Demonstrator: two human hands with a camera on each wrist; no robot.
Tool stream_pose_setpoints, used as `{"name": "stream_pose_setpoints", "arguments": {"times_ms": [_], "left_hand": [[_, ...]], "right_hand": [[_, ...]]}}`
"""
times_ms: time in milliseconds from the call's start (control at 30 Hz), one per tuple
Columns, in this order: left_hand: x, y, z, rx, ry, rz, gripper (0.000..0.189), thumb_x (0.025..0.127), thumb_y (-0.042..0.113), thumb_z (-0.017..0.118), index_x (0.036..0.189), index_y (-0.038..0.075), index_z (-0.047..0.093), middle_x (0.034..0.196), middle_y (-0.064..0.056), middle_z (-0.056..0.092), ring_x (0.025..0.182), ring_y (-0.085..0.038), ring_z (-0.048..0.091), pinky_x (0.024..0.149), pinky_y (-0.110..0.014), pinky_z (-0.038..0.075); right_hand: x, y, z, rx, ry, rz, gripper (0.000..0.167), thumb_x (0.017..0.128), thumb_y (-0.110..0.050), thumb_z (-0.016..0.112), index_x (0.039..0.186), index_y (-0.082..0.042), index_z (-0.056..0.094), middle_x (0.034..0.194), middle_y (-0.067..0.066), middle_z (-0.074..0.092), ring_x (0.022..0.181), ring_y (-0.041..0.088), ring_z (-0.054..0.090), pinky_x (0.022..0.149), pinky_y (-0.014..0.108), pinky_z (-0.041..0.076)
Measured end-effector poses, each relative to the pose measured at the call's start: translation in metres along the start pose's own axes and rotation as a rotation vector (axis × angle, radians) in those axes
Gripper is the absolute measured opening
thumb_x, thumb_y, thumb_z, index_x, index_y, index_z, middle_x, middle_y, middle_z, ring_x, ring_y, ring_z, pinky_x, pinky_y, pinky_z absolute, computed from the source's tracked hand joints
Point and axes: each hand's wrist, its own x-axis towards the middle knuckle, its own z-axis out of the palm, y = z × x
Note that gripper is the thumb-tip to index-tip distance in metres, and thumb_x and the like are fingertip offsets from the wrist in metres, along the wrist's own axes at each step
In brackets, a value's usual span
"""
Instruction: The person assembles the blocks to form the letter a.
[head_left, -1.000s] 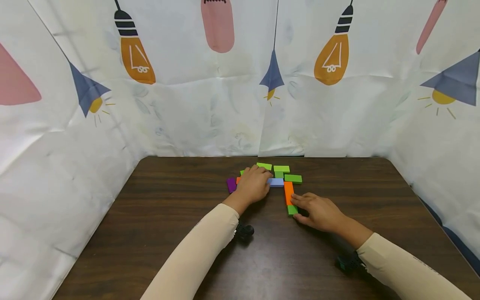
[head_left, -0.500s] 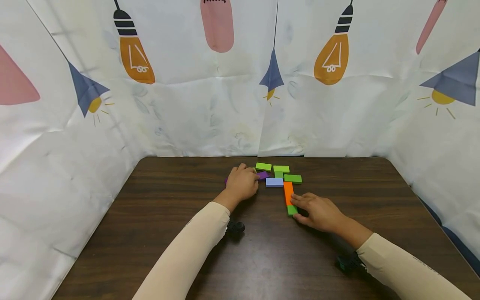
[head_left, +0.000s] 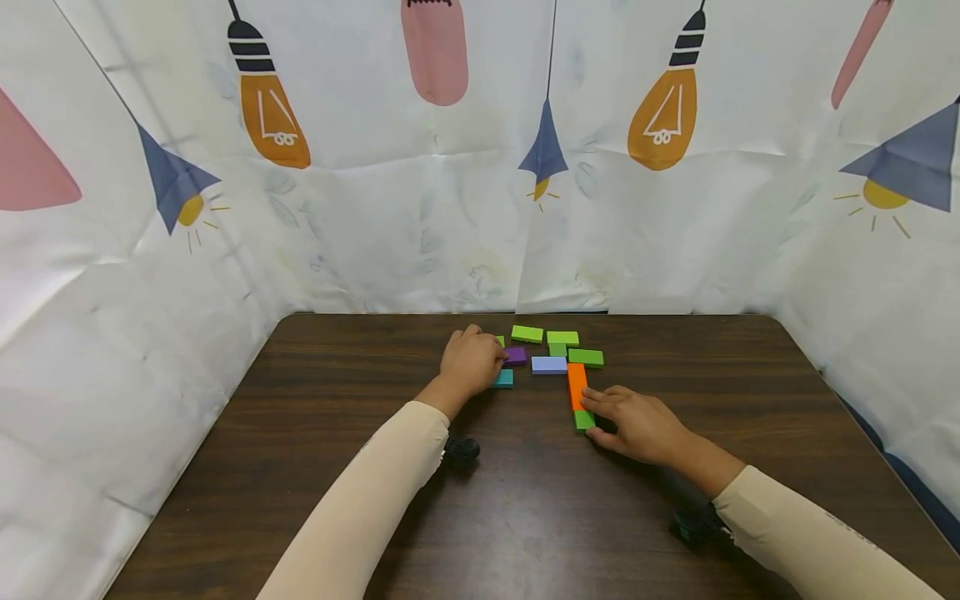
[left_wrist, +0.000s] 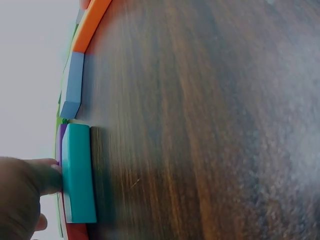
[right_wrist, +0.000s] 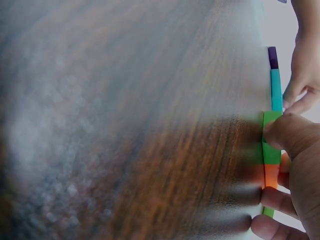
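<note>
In the head view my left hand (head_left: 472, 362) grips the left part of a purple block (head_left: 515, 357), most of which the fingers hide. A teal block (head_left: 503, 379) lies just in front of it; the left wrist view shows this teal block (left_wrist: 80, 172) beside my thumb. My right hand (head_left: 637, 425) rests with loose fingers against an orange block (head_left: 577, 386) and the green block (head_left: 584, 421) at its near end. From the right wrist, my thumb touches the green block (right_wrist: 272, 150).
A light blue block (head_left: 549, 365) lies left of the orange block's far end. Several green blocks, one lime block (head_left: 527, 334) among them, lie behind it. A second purple block (right_wrist: 272, 57) shows beyond the teal one. The dark wooden table (head_left: 375, 500) ends at a patterned cloth backdrop (head_left: 450, 233).
My left hand has moved left, and the purple block at its fingertips has shifted left with it, away from the light blue block. The teal block has come into view. My right hand has stayed put.
</note>
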Motion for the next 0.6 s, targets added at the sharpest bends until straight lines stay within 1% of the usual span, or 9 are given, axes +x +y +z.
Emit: {"name": "stream_pose_setpoints", "arguments": {"times_ms": [167, 333, 467, 600], "left_hand": [[0.0014, -0.0002, 0.0011, -0.011, 0.016, -0.003, 0.019, 0.1, 0.023, 0.068, 0.11, 0.031, 0.082, 0.114, 0.013, 0.074, 0.11, -0.022, 0.055, 0.097, -0.043, 0.044], [0.0025, -0.0001, 0.0039, -0.013, 0.048, 0.01, 0.016, 0.098, 0.022, 0.071, 0.106, 0.03, 0.083, 0.112, 0.012, 0.075, 0.106, -0.022, 0.056, 0.094, -0.042, 0.045], [0.0025, 0.0009, 0.0053, -0.028, 0.068, 0.016, 0.017, 0.098, 0.021, 0.072, 0.106, 0.03, 0.083, 0.112, 0.011, 0.075, 0.105, -0.022, 0.057, 0.092, -0.042, 0.046], [0.0021, 0.0031, 0.0049, -0.051, 0.073, 0.017, 0.017, 0.098, 0.021, 0.071, 0.107, 0.03, 0.083, 0.111, 0.01, 0.075, 0.106, -0.023, 0.057, 0.092, -0.042, 0.045]], "right_hand": [[-0.0002, 0.0004, 0.001, 0.003, 0.0, 0.001, 0.052, 0.095, -0.034, 0.074, 0.138, -0.006, 0.066, 0.139, 0.009, 0.063, 0.112, 0.025, 0.064, 0.068, 0.038, 0.059], [-0.0006, 0.0008, 0.0014, 0.002, 0.003, 0.004, 0.052, 0.094, -0.035, 0.074, 0.137, -0.006, 0.066, 0.139, 0.009, 0.063, 0.112, 0.025, 0.064, 0.068, 0.037, 0.059], [-0.0007, 0.0009, 0.0011, 0.0, 0.005, 0.002, 0.052, 0.094, -0.034, 0.074, 0.137, -0.006, 0.066, 0.139, 0.009, 0.064, 0.112, 0.025, 0.064, 0.067, 0.037, 0.059], [-0.0007, 0.0007, 0.0005, 0.003, 0.004, 0.0, 0.052, 0.094, -0.034, 0.074, 0.137, -0.006, 0.066, 0.139, 0.009, 0.064, 0.112, 0.025, 0.065, 0.067, 0.037, 0.059]]}}
